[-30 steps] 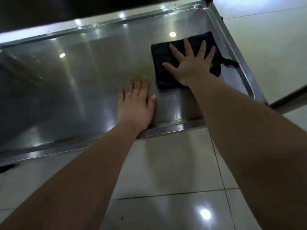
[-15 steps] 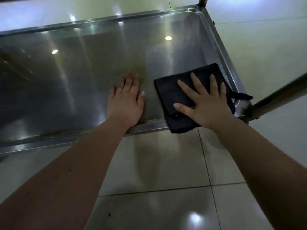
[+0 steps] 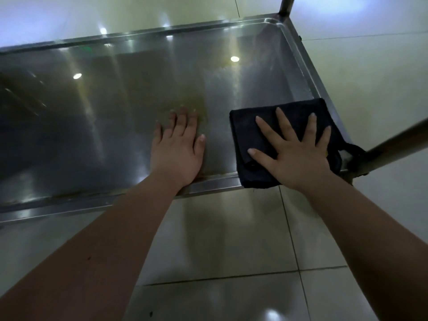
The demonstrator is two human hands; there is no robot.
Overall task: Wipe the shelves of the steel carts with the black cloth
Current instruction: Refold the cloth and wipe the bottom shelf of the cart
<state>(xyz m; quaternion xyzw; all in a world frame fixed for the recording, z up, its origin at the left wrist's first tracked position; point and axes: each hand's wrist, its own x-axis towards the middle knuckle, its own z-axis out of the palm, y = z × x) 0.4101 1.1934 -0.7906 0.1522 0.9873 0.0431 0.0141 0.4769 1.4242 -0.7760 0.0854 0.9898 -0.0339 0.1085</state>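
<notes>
A low steel cart shelf [image 3: 97, 117] with a raised rim lies below me. The folded black cloth [image 3: 245, 126] sits at the shelf's near right corner, its near edge hanging over the front rim. My right hand [image 3: 294, 154] presses flat on the cloth with fingers spread. My left hand [image 3: 177, 147] rests flat on the bare steel just left of the cloth, wrist over the front rim.
Glossy pale floor tiles [image 3: 220, 239] surround the cart. A steel post [image 3: 285, 5] rises at the far right corner, and another steel post [image 3: 398, 144] slants out from the near right corner. A yellowish smear [image 3: 192, 103] marks the shelf beyond my left fingers.
My right hand has dragged the cloth from the far right part of the shelf toward me to the near right corner. My left hand has stayed planted.
</notes>
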